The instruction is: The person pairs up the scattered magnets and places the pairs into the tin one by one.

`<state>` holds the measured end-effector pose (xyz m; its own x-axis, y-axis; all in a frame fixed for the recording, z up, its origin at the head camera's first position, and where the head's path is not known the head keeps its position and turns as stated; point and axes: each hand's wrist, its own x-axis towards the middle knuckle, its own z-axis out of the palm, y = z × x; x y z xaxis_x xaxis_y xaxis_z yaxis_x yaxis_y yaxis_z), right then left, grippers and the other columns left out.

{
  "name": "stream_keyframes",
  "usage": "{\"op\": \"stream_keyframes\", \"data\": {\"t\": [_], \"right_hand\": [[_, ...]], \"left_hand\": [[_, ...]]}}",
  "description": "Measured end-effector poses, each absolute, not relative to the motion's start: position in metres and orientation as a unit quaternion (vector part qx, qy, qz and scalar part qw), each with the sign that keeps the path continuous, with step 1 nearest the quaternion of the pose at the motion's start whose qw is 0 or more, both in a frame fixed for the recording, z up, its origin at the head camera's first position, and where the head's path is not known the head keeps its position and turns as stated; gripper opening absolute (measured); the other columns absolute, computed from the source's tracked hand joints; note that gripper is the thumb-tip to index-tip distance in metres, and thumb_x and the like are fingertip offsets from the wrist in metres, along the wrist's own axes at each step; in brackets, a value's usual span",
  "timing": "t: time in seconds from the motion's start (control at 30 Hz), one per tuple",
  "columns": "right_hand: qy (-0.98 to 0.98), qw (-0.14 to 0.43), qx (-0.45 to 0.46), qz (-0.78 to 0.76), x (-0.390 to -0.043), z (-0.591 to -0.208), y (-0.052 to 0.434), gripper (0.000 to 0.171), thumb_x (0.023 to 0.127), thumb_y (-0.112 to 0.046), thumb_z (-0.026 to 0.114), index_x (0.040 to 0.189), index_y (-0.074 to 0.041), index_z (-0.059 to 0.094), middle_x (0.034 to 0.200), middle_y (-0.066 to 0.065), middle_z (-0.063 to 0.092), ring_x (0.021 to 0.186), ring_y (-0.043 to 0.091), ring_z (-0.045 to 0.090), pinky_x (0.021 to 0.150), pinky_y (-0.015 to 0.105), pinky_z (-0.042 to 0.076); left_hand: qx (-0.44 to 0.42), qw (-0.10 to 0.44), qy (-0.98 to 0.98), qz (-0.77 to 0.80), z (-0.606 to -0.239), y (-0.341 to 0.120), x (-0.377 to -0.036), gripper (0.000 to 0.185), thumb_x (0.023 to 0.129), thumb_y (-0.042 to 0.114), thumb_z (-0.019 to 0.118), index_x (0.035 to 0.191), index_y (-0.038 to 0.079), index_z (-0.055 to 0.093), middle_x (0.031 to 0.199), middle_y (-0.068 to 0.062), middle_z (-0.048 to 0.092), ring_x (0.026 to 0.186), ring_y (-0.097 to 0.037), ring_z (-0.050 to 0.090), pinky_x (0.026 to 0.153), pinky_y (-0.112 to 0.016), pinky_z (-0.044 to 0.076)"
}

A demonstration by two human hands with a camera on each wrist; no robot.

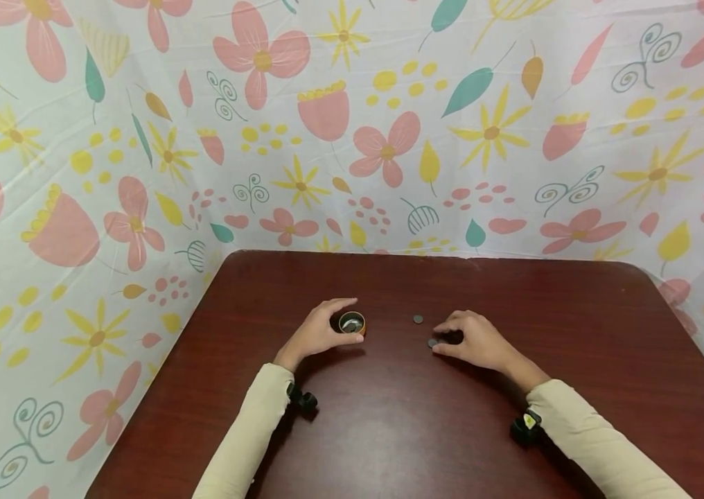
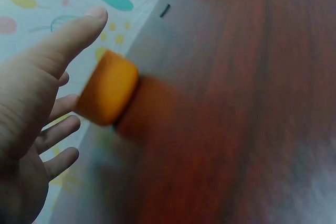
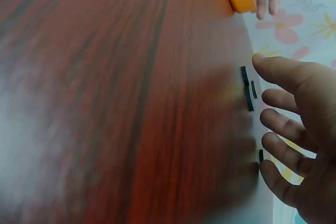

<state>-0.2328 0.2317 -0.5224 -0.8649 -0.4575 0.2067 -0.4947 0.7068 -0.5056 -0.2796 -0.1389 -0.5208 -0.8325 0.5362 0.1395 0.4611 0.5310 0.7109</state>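
Left hand (image 1: 317, 333) cups the orange tin (image 1: 351, 323), while right of the tin the right hand (image 1: 475, 341), fingers loosely spread, hovers over dark coins (image 1: 432, 343).

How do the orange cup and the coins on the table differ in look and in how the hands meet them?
The orange cup is a raised, open-topped tub with a shiny inside; the coins are flat, dark, small discs. The left hand curls around the cup's side, while the right hand rests over some coins, fingertips down. One cup stands alone; several coins lie scattered. Both sit on the dark wooden table.
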Motion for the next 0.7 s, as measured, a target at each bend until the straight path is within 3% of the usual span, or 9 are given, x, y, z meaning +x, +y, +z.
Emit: {"op": "stream_keyframes", "data": {"t": [0.27,0.7], "right_hand": [[-0.927,0.022,0.260,0.269,-0.233,-0.522,0.224,0.033,0.085,-0.033,0.085,0.112,-0.014,0.081,0.102,-0.004,0.067,0.093,0.016,0.059,0.077,0.038,0.050],[-0.924,0.017,0.257,0.283,-0.233,-0.525,0.223,0.026,0.086,-0.031,0.085,0.107,-0.016,0.083,0.099,-0.007,0.067,0.091,0.015,0.057,0.073,0.034,0.049]], "left_hand": [[0.269,0.062,0.868,0.413,-0.533,-0.144,-0.277,0.087,0.082,0.049,0.085,0.154,0.014,0.048,0.149,-0.003,0.055,0.130,-0.023,0.055,0.106,-0.047,0.047],[0.249,0.048,0.875,0.414,-0.536,-0.145,-0.276,0.075,0.082,0.047,0.085,0.145,0.016,0.059,0.135,0.000,0.065,0.123,-0.024,0.057,0.104,-0.049,0.047]]}}
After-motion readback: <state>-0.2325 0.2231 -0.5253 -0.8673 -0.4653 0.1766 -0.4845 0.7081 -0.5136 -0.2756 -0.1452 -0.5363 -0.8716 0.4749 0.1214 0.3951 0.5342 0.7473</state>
